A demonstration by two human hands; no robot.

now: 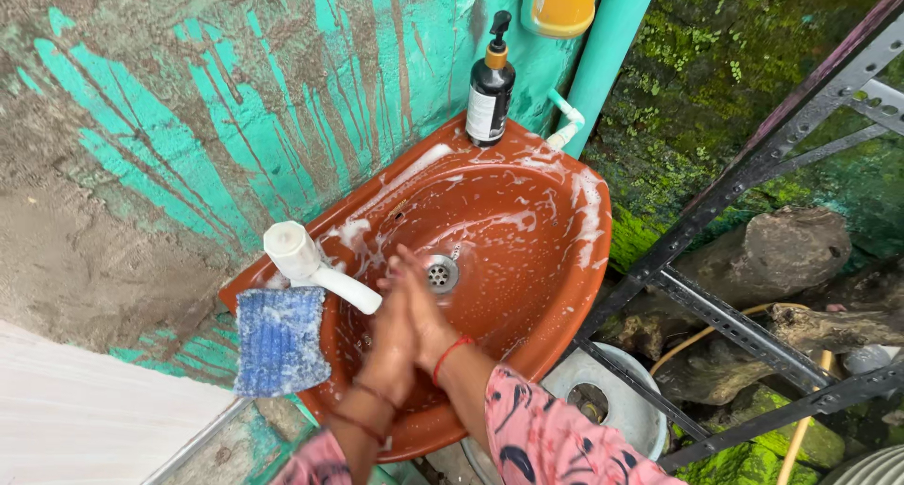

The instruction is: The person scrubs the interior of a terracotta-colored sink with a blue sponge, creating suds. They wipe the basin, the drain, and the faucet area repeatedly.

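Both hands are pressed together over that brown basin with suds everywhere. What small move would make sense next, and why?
Probably the left hand should reach up to the white tap beside it and turn it on. The left hand and right hand are pressed palm to palm over the brown basin, foam streaks its wall and rim, and no water is visibly running from the spout, so a rinse seems due.

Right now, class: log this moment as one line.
hands: pressed together over brown basin | tap: beside hands | blue cloth: on rim

Left hand and right hand pressed palm to palm over the soapy brown basin, beside the white tap; blue cloth on the basin's left rim.
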